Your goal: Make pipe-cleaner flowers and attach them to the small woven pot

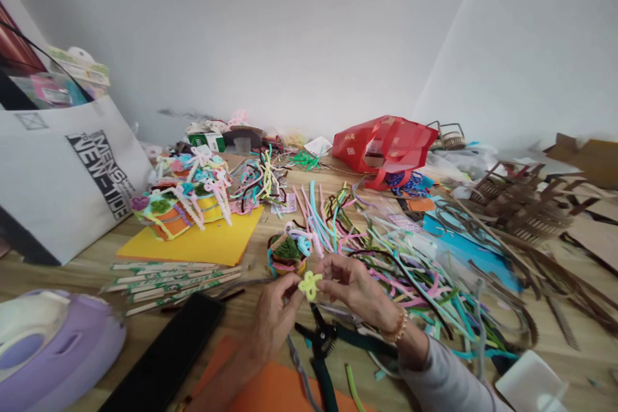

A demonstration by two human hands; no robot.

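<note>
In the head view, a yellow flower (310,284) with no clear long axis is held at the lower centre of the frame, pinched by the nearly closed fingers of left hand (276,317) and right hand (361,291) alike, just below a decorated pot (286,251).

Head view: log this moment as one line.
left hand: pinching yellow flower | right hand: pinching same flower | dark-handled tool: lying nearby
</note>
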